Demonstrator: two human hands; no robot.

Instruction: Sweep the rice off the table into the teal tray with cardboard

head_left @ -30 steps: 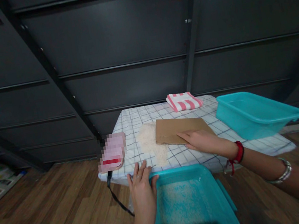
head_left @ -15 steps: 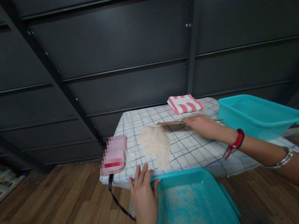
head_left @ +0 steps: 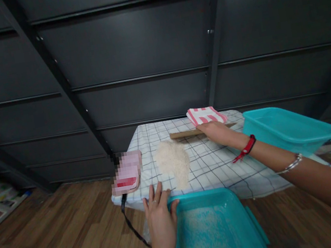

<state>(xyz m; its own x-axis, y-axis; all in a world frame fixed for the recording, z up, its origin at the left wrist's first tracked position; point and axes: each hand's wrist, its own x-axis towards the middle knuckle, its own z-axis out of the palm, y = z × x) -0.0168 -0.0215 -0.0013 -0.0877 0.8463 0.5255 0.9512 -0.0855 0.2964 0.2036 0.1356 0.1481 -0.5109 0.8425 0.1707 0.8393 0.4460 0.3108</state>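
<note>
My right hand [head_left: 213, 131] is closed around a flat brown strip [head_left: 186, 133], perhaps cardboard or thin wood, just above the cloth. Its left end lies behind a mound of pale rice-like grains [head_left: 173, 160] on the checked tablecloth [head_left: 142, 138]. At the near table edge, my left hand [head_left: 159, 217] has its fingers stretched and spread, with the thumb against the rim corner of a teal tub [head_left: 202, 194]. Scattered grains cover part of this tub's floor. Its lower end is cut off by the frame.
A second teal tub [head_left: 292, 133] stands at the table's right end. A folded pink-and-white striped cloth [head_left: 206, 115] lies at the back. On the left sits a pink, partly pixelated object [head_left: 127, 172], with a black strap [head_left: 129, 222] hanging below it. A dark panelled wall [head_left: 137, 44] rises behind.
My right hand has moved slightly left and away from me with the brown strip, which is now behind the grain mound. My left hand stays by the tub's rim.
</note>
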